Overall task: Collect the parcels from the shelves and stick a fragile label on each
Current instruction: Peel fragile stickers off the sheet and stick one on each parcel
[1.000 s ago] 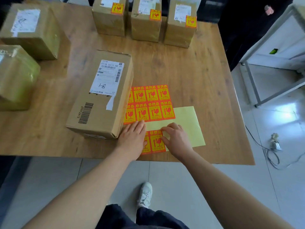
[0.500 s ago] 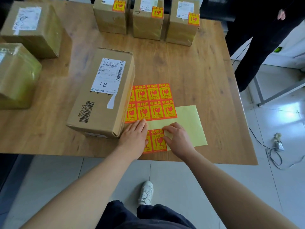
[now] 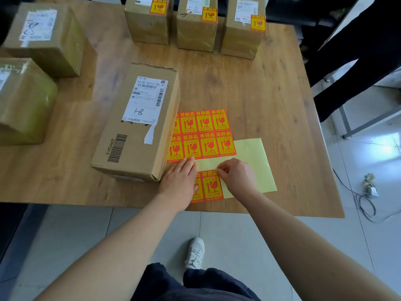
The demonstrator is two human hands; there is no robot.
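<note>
**Sticker being picked off the sheet, right of the long box**

Head view. The long box is plain brown cardboard, rectangular, and lies flat on a wood-grain table. It has a white printed slip and a black barcode on top.

Touching the box's right side is the sticker sheet: glossy orange-red rectangles w/ yellow panels, in rows. They sit on smooth pale-yellow backing paper, bare on the side away from the box.

L hand is just beside the box's near right corner. It lies flat, fingers straight, palm down on the sheet.

R hand is further right of the box. Its fingers are curled and pinch the top corner of one sticker in the near row.

Beyond the box, at the far edge, stand three small boxes in a row. Each has an orange sticker on top.

Left of the box are two taped boxes, shiny w/ clear tape. The farther one has a wrinkled white slip.
</note>
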